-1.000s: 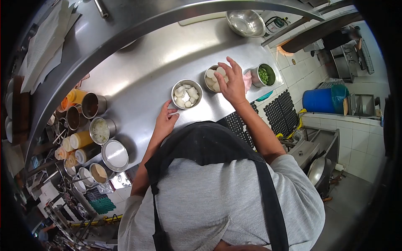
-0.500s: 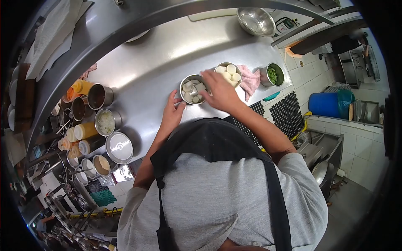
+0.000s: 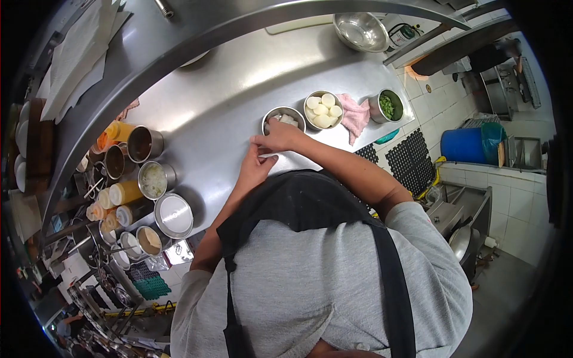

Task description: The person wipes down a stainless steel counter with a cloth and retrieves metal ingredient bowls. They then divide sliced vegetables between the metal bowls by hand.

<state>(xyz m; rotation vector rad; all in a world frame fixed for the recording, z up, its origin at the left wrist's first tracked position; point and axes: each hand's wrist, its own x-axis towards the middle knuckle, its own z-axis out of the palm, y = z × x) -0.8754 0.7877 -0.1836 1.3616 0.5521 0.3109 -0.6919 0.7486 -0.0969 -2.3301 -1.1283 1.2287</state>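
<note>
A round metal container [image 3: 296, 112] with pale, chunky pieces [image 3: 287, 120] stands on the steel counter in front of me. My right hand [image 3: 279, 137] reaches over its near left rim, fingers bent and partly inside. What those fingers hold, if anything, is hidden. Close below and to the left is my left hand [image 3: 255, 166], its thumb apart from its fingers. The left fingertips meet or overlap the right hand; I cannot tell if they touch the container. Just right of it, a second metal container [image 3: 308, 117] holds several round, pale yellow pieces [image 3: 323, 110].
A pink cloth [image 3: 355, 119] and a metal pot [image 3: 377, 111] of chopped greens [image 3: 387, 107] lie farther right. Metal pots, including one with chopped white pieces [image 3: 154, 180], and sauce bottles [image 3: 124, 192] crowd the left side. A steel bowl [image 3: 361, 31] sits at the back.
My right hand has moved left and down from above the container to its near left rim. The container has shifted slightly right, and my left hand no longer rests at its side.
</note>
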